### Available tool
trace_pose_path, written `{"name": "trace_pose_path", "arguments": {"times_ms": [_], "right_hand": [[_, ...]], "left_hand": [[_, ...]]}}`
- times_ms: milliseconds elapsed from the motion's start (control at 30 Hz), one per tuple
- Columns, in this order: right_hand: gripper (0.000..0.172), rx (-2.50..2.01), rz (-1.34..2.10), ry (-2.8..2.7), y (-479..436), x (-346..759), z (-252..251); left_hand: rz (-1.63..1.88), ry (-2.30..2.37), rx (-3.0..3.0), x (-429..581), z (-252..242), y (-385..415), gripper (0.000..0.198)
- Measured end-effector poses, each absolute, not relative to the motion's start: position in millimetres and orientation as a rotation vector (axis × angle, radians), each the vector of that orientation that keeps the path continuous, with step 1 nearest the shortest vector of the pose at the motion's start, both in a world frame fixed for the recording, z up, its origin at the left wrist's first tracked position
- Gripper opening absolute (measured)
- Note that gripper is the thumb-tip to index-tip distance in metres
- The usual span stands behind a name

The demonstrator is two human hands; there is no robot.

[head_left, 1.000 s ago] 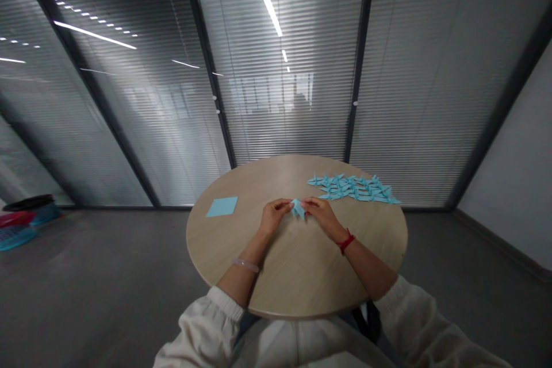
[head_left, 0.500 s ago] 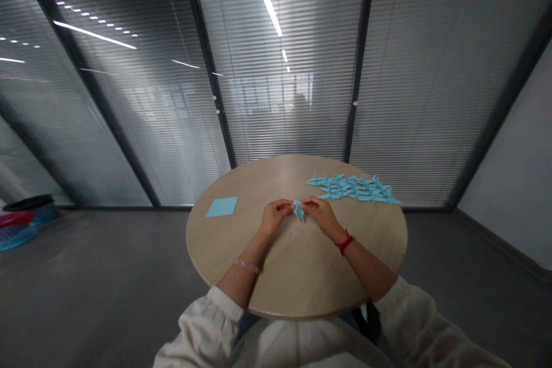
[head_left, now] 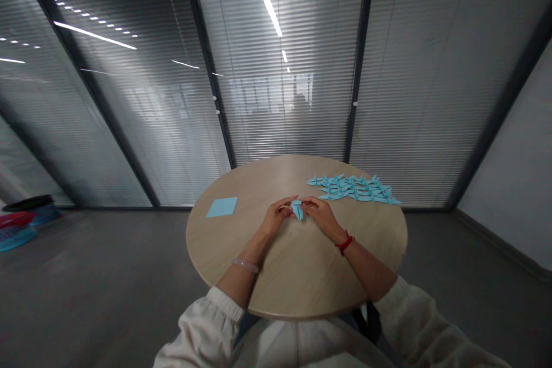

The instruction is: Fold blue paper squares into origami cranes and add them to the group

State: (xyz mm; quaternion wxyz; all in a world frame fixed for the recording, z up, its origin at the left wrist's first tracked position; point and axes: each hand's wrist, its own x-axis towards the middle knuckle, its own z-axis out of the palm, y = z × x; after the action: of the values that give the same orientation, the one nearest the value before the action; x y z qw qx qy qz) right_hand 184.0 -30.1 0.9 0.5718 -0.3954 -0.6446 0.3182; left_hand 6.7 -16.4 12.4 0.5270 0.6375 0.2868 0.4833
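A small folded piece of light-blue origami paper (head_left: 297,210) is between my hands, above the middle of the table. My left hand (head_left: 276,216) pinches its left side with thumb and fingers. On the right side, my right hand (head_left: 320,213) grips the same paper, its fingertips near the upper edge. The paper's top looks folded flat, and its lower part narrows to a point. Fine creases are too small to make out. Farther back to the right lie several light-blue paper cranes (head_left: 356,188) in close rows.
The round wooden table (head_left: 302,276) has a stack or sheet of flat blue paper (head_left: 222,207) at its left. Glass partitions with blinds (head_left: 284,121) stand behind it. Bins or baskets (head_left: 32,215) sit on the floor at far left.
The folded paper's top now looks flatter and wider. My left fingers have shifted slightly, the index finger rising. My right hand stays nearly in place.
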Motion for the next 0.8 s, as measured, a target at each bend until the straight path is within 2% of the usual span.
{"name": "trace_pose_path", "arguments": {"times_ms": [800], "right_hand": [[0.023,-1.012,0.693,-1.525,-25.5,186.9,-4.1]], "left_hand": [[1.137,0.776,1.577,7.1,14.5,-18.2,0.039]]}}
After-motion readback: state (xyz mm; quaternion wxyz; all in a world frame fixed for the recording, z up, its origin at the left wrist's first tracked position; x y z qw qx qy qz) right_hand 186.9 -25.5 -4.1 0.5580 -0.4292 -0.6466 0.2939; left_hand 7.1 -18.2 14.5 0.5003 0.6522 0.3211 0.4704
